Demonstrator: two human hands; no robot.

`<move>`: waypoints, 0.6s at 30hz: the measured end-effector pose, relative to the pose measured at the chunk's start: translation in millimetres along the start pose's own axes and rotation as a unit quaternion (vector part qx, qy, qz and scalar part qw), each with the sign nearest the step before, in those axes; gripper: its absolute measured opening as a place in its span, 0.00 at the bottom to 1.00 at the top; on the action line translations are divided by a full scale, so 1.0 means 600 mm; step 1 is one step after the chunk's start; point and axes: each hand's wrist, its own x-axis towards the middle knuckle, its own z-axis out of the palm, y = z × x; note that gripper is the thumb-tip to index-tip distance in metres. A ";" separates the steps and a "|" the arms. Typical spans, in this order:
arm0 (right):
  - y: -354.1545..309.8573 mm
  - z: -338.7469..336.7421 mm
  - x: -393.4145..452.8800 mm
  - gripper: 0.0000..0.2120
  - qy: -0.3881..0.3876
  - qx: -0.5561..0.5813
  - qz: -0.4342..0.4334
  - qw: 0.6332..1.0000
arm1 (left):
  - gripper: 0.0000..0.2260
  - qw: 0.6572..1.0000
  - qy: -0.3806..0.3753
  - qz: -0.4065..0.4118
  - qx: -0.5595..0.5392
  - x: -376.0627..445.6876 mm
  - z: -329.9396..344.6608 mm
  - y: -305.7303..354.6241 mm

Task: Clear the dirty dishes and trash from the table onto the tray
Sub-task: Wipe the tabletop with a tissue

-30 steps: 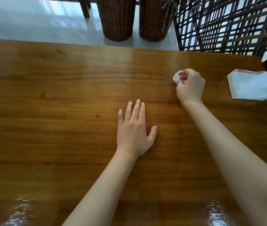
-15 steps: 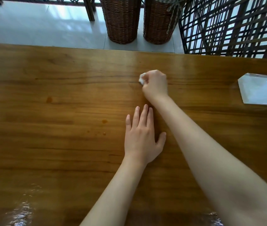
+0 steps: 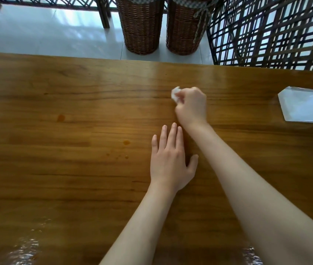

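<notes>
Right hand [image 3: 192,107] gripping tissue [image 3: 175,93], mid-table [image 3: 75,92]

You have one view only, from the camera worn on your head. It looks forward and steeply down onto the wooden worktop [image 3: 75,169], which fills most of the picture from the near bottom edge to its far edge. Both of your forearms enter from the bottom and reach away from the lens, so the camera sits close above them. The wide angle bows the far edge of the worktop. Beyond that edge you see pale floor [image 3: 46,35], two wicker baskets [image 3: 140,25] and a dark lattice screen [image 3: 266,31] at upper right.
</notes>
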 end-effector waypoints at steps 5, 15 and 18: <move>0.030 0.001 -0.011 0.12 0.014 -0.055 0.061 0.997 | 0.33 1.000 0.012 -0.004 -0.005 0.000 0.002 0.003; -0.096 0.043 -0.082 0.09 -0.111 0.011 -0.011 0.994 | 0.26 0.997 0.014 0.028 -0.074 -0.023 -0.027 -0.007; -0.108 0.045 -0.082 0.12 -0.148 0.003 -0.017 0.989 | 0.24 0.998 0.026 0.052 -0.039 -0.057 -0.035 -0.034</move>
